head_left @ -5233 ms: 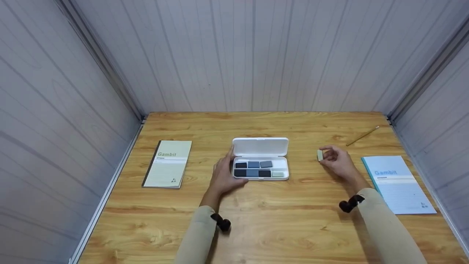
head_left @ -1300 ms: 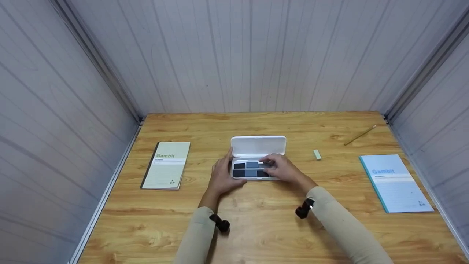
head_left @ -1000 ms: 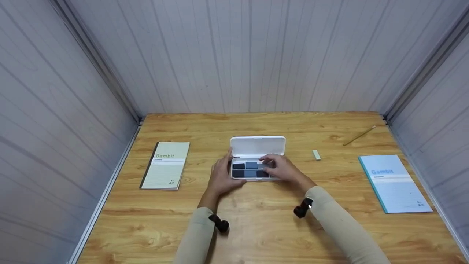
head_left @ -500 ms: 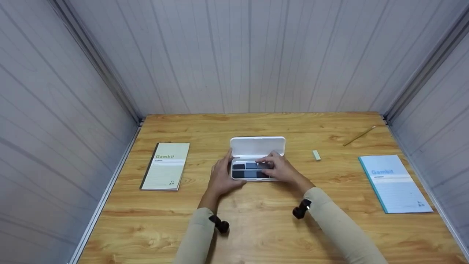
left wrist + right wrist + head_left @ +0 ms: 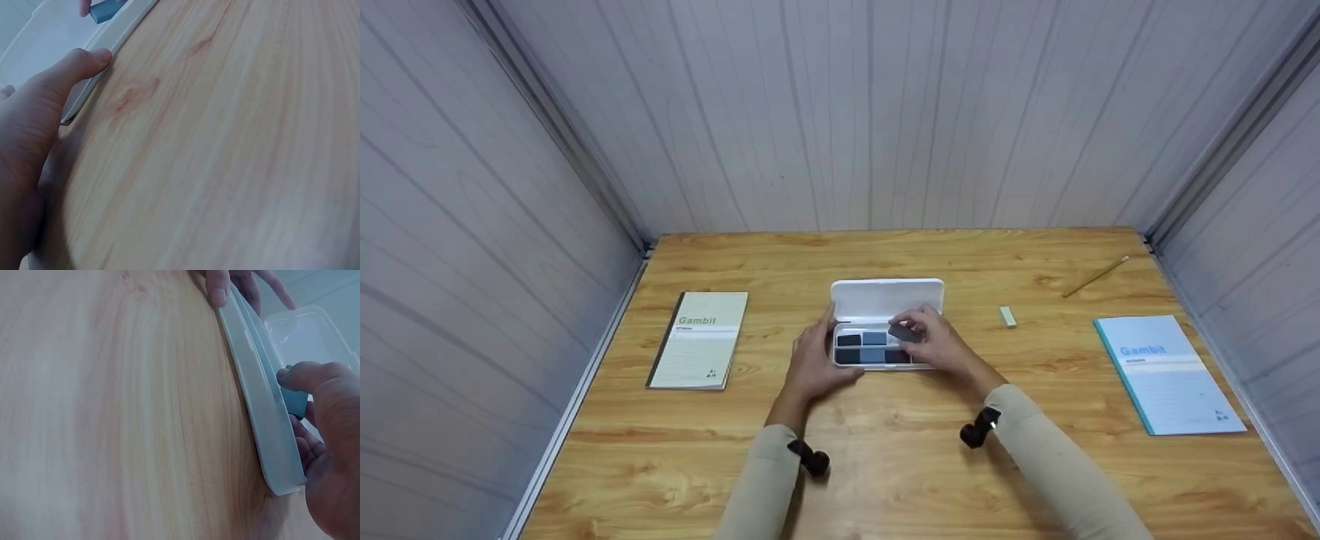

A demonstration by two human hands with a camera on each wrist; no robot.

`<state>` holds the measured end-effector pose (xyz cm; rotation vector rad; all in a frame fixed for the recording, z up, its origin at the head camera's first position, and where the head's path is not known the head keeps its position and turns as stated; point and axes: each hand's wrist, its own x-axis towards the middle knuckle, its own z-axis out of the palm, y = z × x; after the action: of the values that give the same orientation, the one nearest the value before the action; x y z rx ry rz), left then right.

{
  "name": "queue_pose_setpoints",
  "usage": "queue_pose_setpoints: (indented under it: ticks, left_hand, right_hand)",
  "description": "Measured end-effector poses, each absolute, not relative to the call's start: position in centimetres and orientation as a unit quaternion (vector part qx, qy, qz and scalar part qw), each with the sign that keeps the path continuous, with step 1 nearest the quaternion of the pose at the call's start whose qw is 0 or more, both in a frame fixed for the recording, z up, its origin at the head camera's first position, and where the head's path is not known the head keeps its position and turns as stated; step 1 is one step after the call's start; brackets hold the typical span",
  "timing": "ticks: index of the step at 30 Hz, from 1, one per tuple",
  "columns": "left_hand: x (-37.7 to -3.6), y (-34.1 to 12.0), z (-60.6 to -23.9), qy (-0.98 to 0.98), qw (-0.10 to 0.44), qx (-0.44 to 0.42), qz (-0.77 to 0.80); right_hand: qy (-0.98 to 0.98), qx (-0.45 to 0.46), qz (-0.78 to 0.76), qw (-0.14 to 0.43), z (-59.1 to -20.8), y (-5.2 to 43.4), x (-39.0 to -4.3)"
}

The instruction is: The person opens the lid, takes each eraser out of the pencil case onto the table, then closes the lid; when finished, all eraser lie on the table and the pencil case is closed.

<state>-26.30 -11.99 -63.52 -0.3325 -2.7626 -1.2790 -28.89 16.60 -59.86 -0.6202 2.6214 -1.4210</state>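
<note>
A white pencil case (image 5: 888,298) stands with its lid raised at the middle of the table, several dark and blue-grey eraser-like blocks inside. My left hand (image 5: 813,361) grips its left end; in the left wrist view the thumb (image 5: 93,61) lies along the front rim. Over the right half of the case, my right hand (image 5: 943,346) pinches a dark grey block (image 5: 903,332), probably an eraser, tilted and raised out of the back compartment. That block (image 5: 295,399) shows blue-grey between thumb and fingers in the right wrist view. The hand hides the case's right end.
A pale eraser (image 5: 1008,317) lies right of the case. Farther right are a pencil (image 5: 1096,277) and a blue-edged notebook (image 5: 1170,375). A cream notebook (image 5: 699,340) lies at the left. Panel walls enclose the table's back and sides.
My right hand set the pale eraser down on the table, then moved left to the case. In the last half second it lifted the dark grey block. My left hand keeps its grip.
</note>
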Motion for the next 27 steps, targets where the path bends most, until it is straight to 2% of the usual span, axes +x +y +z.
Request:
queue_pose_setpoints:
  ticks: [11,27]
  left_hand:
    - [-26.31,-12.08,-63.54,-0.898,0.054,-0.118,-0.420]
    - [-26.29,-12.08,-63.56,-0.898,0.054,-0.119,-0.421]
  right_hand:
    - [0.837,-0.202,-0.509,0.000,-59.93,16.70,-28.99]
    - [0.830,-0.191,-0.524,-0.005,-59.63,16.95,-29.41]
